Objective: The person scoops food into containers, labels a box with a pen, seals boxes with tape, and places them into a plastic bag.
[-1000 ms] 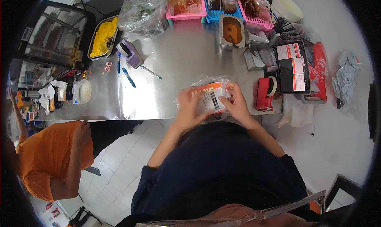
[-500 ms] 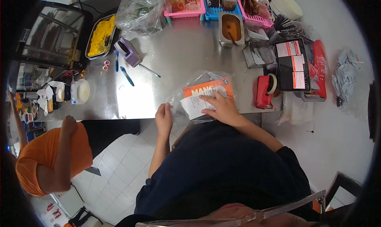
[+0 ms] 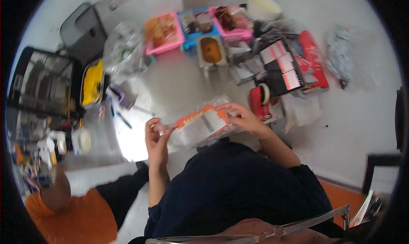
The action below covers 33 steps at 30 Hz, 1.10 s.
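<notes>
In front of my body, a clear plastic bag (image 3: 181, 138) with an orange printed card or box (image 3: 208, 108) is held between my two hands. A white paper slip (image 3: 215, 120) lies over the orange front; blur hides whether it is inside the plastic. My left hand (image 3: 156, 137) pinches the bag's left end between thumb and fingers. On the other side, my right hand (image 3: 246, 119) grips the bag's upper right edge, fingers on top. The bundle is tilted at the near edge of the steel table (image 3: 168, 80).
A red tape dispenser (image 3: 258, 103) and a tablet (image 3: 281, 69) stand to the right. Along the back are pink baskets (image 3: 172, 48), a blue basket (image 3: 187, 41) and a metal pan of brown sauce (image 3: 211, 52). Left are pens (image 3: 124, 120) and a yellow-filled tray (image 3: 93, 84). A person in orange (image 3: 81, 216) is at lower left.
My right hand has gone from lying on the slip to gripping the bag's right edge. My left hand has come up with the bag's left end. The view has shifted and blurred.
</notes>
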Motion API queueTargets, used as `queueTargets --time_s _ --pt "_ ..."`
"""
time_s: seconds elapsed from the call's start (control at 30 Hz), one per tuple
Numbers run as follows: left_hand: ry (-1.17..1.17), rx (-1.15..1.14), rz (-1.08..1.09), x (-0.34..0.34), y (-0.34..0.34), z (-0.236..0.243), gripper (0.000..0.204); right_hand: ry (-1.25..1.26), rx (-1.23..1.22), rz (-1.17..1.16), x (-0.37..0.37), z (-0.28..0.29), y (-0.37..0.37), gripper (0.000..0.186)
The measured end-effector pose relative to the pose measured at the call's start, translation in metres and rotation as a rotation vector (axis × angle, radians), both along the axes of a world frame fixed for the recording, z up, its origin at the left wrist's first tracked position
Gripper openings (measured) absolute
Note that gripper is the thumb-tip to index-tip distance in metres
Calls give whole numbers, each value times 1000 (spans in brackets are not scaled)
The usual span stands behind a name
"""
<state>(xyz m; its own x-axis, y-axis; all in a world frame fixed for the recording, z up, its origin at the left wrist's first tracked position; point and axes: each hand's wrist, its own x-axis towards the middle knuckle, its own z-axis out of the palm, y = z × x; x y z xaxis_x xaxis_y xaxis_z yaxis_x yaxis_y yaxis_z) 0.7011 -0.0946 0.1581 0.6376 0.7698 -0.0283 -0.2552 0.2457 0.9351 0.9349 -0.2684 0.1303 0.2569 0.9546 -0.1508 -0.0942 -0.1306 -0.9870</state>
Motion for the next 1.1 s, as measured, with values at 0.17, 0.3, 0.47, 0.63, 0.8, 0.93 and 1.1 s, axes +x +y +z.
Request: queueTargets --time_s 0.17,0.3,0.47,0.63,0.8,0.93,1.1 --pt "-78 158 317 31 32 21 39 -397 76 -454 37 58 -11 25" --pt "-131 666 286 36 71 13 30 -669 190 -408 8 94 -3 25" --pt "-256 904 155 99 38 47 29 -613 128 -539 -9 92 -45 28" --pt "-249 881 -5 129 21 54 34 -328 16 -806 -31 84 -127 24" --pt "-220 896 -60 129 29 58 39 -64 -285 -1015 -43 84 -182 19" --pt "-117 869 -101 110 57 51 42 -474 -180 -974 -37 53 -188 26" --pt "-394 868 -365 38 158 -19 47 -501 -85 -893 -28 30 -174 21"
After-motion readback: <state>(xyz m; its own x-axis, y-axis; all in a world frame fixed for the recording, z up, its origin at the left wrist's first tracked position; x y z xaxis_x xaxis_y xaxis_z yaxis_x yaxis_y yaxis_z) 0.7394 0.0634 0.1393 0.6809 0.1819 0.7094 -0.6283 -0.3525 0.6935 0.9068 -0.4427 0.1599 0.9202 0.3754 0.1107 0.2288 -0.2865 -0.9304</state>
